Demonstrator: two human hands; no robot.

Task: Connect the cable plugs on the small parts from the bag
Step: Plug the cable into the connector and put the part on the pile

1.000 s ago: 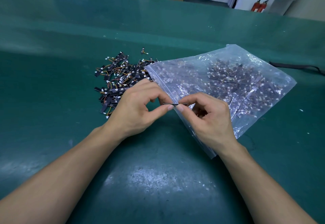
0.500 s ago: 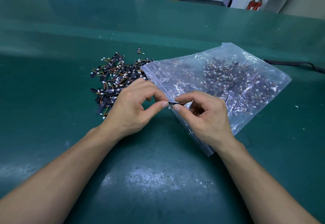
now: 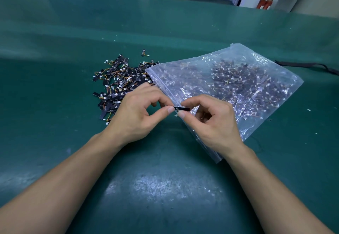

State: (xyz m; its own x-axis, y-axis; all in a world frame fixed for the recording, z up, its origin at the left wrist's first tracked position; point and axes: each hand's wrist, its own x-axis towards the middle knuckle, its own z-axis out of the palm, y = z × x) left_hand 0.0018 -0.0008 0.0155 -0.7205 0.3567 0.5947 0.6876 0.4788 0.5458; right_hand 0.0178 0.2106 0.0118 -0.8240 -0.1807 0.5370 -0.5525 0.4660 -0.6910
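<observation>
Both hands meet over the near edge of the green table [image 3: 165, 188], working on one small black part [image 3: 181, 108]. The left hand [image 3: 135, 112] pinches the part's left end between thumb and forefinger, its other fingers curled in loosely. The right hand [image 3: 211, 123] pinches the same part from the right, thumb below and forefinger above, the remaining fingers bent toward the palm. A tiny white plug [image 3: 176, 115] shows just under the part, beside the right thumb tip; whether it is already seated I cannot tell.

The part is held just above the near-left edge of a clear plastic bag [image 3: 229, 65], which lies flat on the table to the right and is filled with many more of the same pieces. To the left of the bag's far corner, touching it, a loose pile of parts [image 3: 117, 83] is spread on the table, black strips with orange wires and white plugs. One stray part [image 3: 144, 53] lies a little farther off. A black strap [image 3: 308, 65] lies at the far right.
</observation>
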